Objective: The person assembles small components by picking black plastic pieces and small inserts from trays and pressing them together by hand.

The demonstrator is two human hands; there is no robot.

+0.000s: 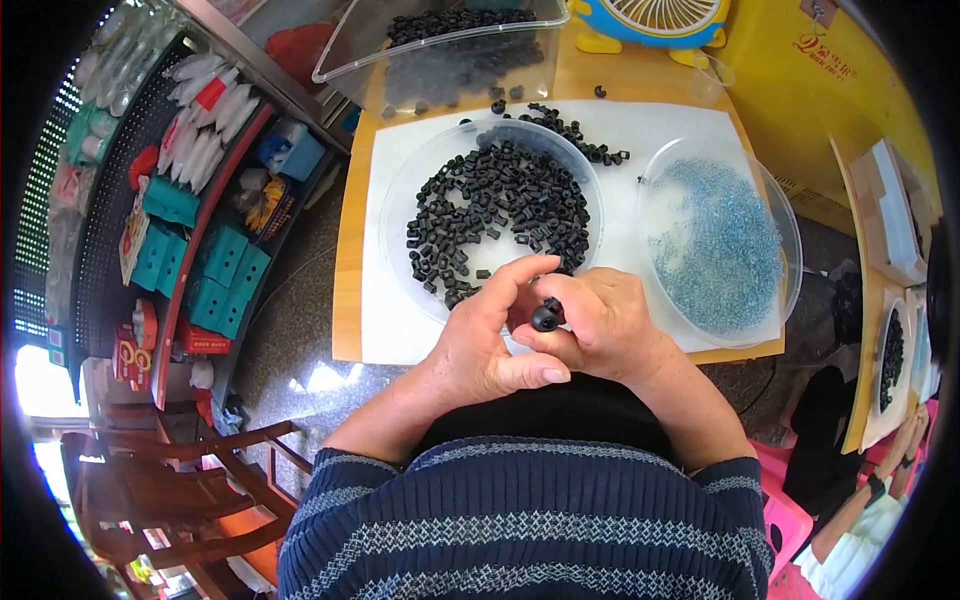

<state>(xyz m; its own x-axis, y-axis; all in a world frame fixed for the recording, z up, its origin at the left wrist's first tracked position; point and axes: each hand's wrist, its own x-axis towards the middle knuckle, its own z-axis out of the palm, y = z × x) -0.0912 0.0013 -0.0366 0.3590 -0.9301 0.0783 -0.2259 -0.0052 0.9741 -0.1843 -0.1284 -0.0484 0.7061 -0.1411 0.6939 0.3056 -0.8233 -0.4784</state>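
My right hand (pixel 612 318) is closed on a small round black plastic part (pixel 546 318), pinched between thumb and curled fingers. Cupped beside it, my left hand (pixel 488 335) has its thumb and forefinger spread apart in a C shape, with nothing visible gripped between them. Both hands are over the front edge of the table, just nearer than a round clear tray (pixel 392 225). Many small black tubular parts (pixel 490 195) lie in that tray. To the right, a second clear tray (pixel 795 265) holds tiny pale blue beads (pixel 720 250).
White paper (pixel 385 340) covers much of the wooden table (pixel 347 300). Loose black parts (pixel 580 135) lie behind the tray. A clear bin (pixel 440 85) of black pieces and a blue-yellow fan (pixel 655 18) stand at the back. Shelves (pixel 190 270) and a wooden chair (pixel 170 490) are left.
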